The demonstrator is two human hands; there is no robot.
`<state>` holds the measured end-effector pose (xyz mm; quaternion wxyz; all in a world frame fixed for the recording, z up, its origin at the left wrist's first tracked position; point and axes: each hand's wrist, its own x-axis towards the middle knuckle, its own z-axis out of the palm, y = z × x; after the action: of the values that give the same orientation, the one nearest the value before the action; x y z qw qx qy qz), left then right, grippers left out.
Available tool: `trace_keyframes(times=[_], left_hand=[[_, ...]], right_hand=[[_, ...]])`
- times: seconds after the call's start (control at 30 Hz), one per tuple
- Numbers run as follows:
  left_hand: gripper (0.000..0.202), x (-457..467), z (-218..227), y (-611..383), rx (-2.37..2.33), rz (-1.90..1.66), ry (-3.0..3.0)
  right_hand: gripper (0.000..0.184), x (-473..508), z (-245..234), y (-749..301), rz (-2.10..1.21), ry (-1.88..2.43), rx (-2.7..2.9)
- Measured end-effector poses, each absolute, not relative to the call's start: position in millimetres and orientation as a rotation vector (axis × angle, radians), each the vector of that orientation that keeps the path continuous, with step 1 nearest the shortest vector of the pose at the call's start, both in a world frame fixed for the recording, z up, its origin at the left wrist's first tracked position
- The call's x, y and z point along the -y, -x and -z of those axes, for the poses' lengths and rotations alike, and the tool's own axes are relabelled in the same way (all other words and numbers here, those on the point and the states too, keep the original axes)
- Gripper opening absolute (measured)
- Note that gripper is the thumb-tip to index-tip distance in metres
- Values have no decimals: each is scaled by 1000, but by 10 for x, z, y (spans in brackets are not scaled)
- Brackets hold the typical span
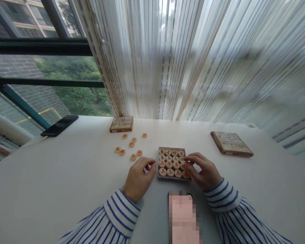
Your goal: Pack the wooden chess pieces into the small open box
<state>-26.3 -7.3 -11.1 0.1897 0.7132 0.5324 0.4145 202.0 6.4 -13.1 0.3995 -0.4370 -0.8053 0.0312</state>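
Observation:
A shallow open box point(174, 180) holds rows of round wooden xiangqi pieces point(169, 164), the far rows marked in black and the near rows in red. Close to its left wall is my left hand point(139, 176), thumb and fingertips drawn together; whether anything is between them I cannot make out. My right hand point(204, 171) reaches over the box's right edge, its thumb and fingertips pinching at a black-marked xiangqi piece point(182, 159) that they partly cover. Several loose red-marked pieces point(131, 144) lie scattered beyond my left hand.
A flat printed box point(121, 124) lies at the table's back edge, and a similar one point(232, 143) to the right. A dark phone point(60, 125) rests at the far left. Another phone point(184, 220), its screen blurred, lies between my forearms. Curtains point(152, 61) hang behind the white table point(66, 179).

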Motion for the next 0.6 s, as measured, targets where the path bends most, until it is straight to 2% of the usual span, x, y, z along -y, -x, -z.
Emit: trace_keyframes(times=[0.37, 0.6], left_hand=[[26, 113, 47, 886, -1849, -1094, -1847], [27, -98, 50, 1197, -2090, -1062, -1860]], right_hand=[[17, -184, -136, -1416, -127, 1065, 2262], [27, -406, -291, -797, -282, 1289, 2541]])
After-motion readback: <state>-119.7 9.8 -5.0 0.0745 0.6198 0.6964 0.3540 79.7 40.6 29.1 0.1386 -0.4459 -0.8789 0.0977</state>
